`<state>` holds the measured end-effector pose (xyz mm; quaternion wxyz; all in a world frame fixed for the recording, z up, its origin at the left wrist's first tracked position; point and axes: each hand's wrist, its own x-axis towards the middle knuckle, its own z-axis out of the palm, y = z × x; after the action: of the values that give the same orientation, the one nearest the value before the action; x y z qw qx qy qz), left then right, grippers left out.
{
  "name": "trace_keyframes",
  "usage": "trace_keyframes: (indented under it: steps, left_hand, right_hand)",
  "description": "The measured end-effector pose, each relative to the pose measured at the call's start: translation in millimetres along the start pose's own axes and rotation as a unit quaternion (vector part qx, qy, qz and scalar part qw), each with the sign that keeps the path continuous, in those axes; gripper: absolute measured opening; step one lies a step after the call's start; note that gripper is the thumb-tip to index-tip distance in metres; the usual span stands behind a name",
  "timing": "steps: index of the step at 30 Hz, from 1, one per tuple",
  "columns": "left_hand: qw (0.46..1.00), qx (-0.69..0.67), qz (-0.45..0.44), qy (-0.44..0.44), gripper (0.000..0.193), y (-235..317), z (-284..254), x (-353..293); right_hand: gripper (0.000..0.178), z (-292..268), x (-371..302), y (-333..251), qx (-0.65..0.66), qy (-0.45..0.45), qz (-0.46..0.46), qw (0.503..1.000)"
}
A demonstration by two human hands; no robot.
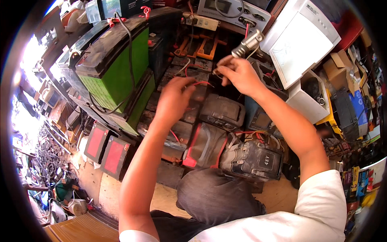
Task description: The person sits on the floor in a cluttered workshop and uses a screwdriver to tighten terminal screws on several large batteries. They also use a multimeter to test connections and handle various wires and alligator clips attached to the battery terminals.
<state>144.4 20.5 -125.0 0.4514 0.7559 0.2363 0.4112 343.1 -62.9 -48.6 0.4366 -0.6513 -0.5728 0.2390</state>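
My left hand [176,99] is over a row of dark, dusty battery blocks [192,94], its fingers closed around a thin red wire [204,83]. The wire's end points toward my right hand [238,74]. That hand is closed, with thumb and forefinger pinched at the front. From its top sticks out a silver metal tool [253,40] with a dark ribbed collar; its exact kind is unclear. Below the hands sit a dark battery case [222,111], a red-and-black case [205,145] and a black case with loose wires [254,157].
Large green batteries [115,66] stand stacked at left, a black cable looped over them. Two red-and-black packs [115,157] lean below. At the back are a power strip [200,22] and a grey instrument [234,12]. A white panelled box [300,42] and cluttered shelves fill the right.
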Motion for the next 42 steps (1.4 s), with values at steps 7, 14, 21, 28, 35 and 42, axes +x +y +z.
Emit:
trace_keyframes:
  steps: [7,14,21,28,35,42]
  left_hand:
    - [0.986,0.119,0.096,-0.069,0.039,-19.3,35.9,9.1]
    - [0.997,0.036,0.013,-0.071,0.020,-23.3,29.3,2.9]
    - [0.999,-0.008,0.021,-0.048,0.015,-30.3,22.4,0.1]
    - [0.998,0.032,0.053,-0.013,0.014,-34.3,22.1,-1.0]
    - [0.999,-0.015,0.021,0.035,0.015,-47.2,23.9,4.2]
    - [0.994,0.023,-0.104,0.031,0.019,-62.7,-33.6,12.5]
  right_hand:
    - [0.016,-2.0,-13.0,48.8,0.065,0.013,0.114,0.991]
    - [0.016,17.5,-12.3,44.0,0.137,-0.029,0.146,0.979]
    - [0.017,21.2,-11.2,34.2,0.105,-0.058,0.126,0.985]
    - [0.017,23.2,-6.8,33.5,0.044,-0.109,0.094,0.989]
    - [0.015,31.1,3.5,27.6,0.130,-0.114,0.130,0.976]
    - [0.011,30.9,11.9,27.7,0.130,-0.102,0.103,0.981]
